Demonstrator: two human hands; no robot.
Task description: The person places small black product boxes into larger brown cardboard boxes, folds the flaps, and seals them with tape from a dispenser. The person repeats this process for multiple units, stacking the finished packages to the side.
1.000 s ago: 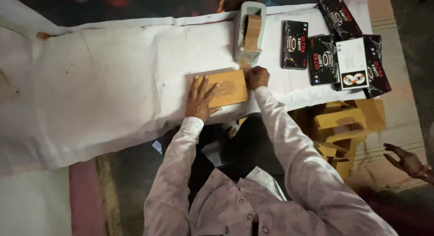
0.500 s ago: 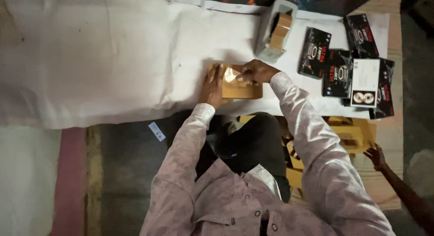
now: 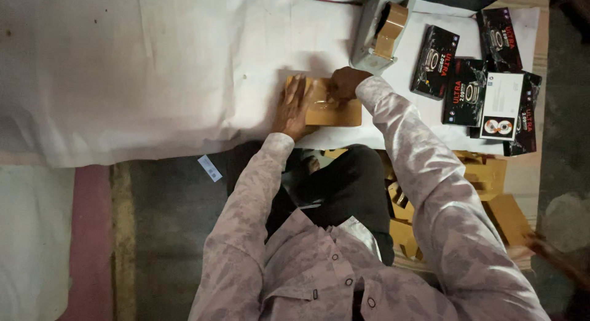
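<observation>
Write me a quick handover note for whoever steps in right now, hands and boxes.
Left hand: flat on the small brown box, pinning its left end to the white cloth.
Right hand: pressing the box's top near a shiny tape strip.
Tape dispenser stands just beyond; black boxes lie to the right.
Done: some tape is on.
Left: cannot tell whether sealing is complete.

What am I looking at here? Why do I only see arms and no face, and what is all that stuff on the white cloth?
The camera sits on a person's head and looks down, so you see only their arms and lap. The left hand lies flat on a small brown cardboard box, and the right hand presses on its top, where shiny tape shows. The box lies on a white cloth. Behind it stands a grey tape dispenser with brown tape. To the right lie black packets. More brown boxes are piled lower down.
</observation>
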